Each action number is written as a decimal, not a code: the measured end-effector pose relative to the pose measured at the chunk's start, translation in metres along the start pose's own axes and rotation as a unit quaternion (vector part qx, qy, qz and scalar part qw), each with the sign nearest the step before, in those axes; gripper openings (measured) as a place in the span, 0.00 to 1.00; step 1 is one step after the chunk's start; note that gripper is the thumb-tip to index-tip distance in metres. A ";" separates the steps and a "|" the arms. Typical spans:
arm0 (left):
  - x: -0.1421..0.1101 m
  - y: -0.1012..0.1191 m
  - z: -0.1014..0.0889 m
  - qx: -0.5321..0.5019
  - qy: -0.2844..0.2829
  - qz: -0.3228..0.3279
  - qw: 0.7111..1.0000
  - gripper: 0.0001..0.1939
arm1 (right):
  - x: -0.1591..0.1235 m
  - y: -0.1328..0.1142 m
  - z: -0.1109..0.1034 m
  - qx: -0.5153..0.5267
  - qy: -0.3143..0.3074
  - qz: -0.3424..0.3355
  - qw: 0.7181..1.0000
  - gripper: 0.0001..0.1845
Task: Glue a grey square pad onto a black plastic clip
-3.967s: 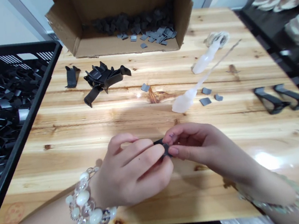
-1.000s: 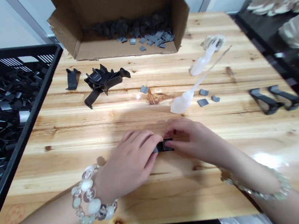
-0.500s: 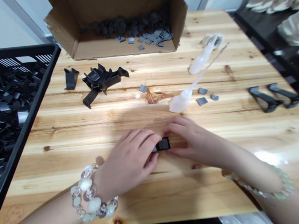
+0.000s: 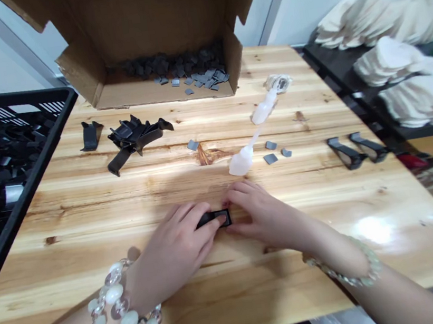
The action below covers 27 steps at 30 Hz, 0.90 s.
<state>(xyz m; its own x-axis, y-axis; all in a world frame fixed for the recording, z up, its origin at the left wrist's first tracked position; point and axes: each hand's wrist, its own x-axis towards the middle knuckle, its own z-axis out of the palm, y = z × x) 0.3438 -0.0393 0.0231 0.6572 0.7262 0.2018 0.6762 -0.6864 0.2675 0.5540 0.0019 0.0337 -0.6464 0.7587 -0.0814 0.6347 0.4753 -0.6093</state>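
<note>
On the table in front of me lies a black bent plastic bracket [image 4: 207, 218], partly hidden by my fingers. My left hand [image 4: 174, 250] is closed on it from the left, its index fingertip pressing the small grey pad in the squared right end. Thumb and fingers of my right hand [image 4: 265, 213] are curled around that same end, one on the near side and the others on the far side. Beyond the hands lies a white plastic bottle [image 4: 241, 162] with a thin nozzle. Loose grey square pads [image 4: 271, 159] are beside it.
Similar black brackets [image 4: 133, 135] lie in a pile at the back left, with two more [image 4: 346, 153] at the right. An open cardboard box [image 4: 167, 93] holds many grey pads. A black crate [image 4: 23, 179] of parts stands left. Another white bottle [image 4: 264, 108] lies farther back.
My left index fingertip has slid right, onto the pad at the bracket's end. My right hand keeps its place around that end. The whole view has shifted with my head.
</note>
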 end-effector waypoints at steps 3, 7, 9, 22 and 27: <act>0.000 0.001 0.001 -0.014 -0.009 -0.016 1.000 0.14 | 0.000 0.001 0.002 0.007 0.012 0.001 1.000 0.10; 0.000 0.004 0.000 -0.008 -0.016 -0.029 0.999 0.14 | 0.000 0.002 0.005 0.016 0.029 0.005 0.999 0.10; 0.000 0.005 0.000 -0.002 -0.015 -0.026 1.000 0.14 | 0.000 0.002 0.006 0.018 0.032 0.007 0.999 0.10; -0.001 0.006 0.000 0.016 -0.006 -0.021 1.000 0.14 | 0.000 0.001 0.007 0.006 0.030 0.008 0.999 0.10; -0.001 0.005 0.000 0.004 0.003 -0.013 1.000 0.13 | 0.000 0.000 0.007 -0.002 0.027 0.005 1.000 0.10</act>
<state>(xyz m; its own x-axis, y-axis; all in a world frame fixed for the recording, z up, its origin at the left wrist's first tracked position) 0.3465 -0.0437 0.0244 0.6368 0.7443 0.2010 0.6961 -0.6672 0.2652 0.5514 -0.0014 0.0282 -0.6163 0.7863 -0.0444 0.6424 0.4693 -0.6059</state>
